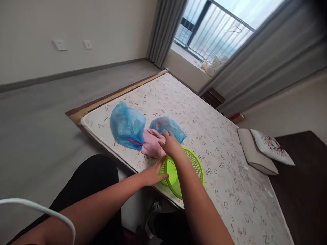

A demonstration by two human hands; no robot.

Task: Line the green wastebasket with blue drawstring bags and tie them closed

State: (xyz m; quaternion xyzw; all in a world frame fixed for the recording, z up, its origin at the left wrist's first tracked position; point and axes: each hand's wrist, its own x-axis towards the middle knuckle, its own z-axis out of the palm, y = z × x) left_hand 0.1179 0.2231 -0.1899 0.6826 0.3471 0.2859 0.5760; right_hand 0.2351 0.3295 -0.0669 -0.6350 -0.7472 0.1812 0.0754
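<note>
Altogether, two bags (127, 122) (167, 125) lie near one cloth (152, 142) and one basket (196, 164).

My right arm (196, 190) hides part of the round lime-green plastic basket with holes (196, 160). I can't tell what is inside the big blue plastic bag (127, 122) or the small blue plastic bag (174, 128). My view's left edge cuts off a white cord (51, 213).

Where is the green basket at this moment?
In the head view, the green basket is below and right of centre, at the near edge of the mattress, with the left hand at its left side.
</note>
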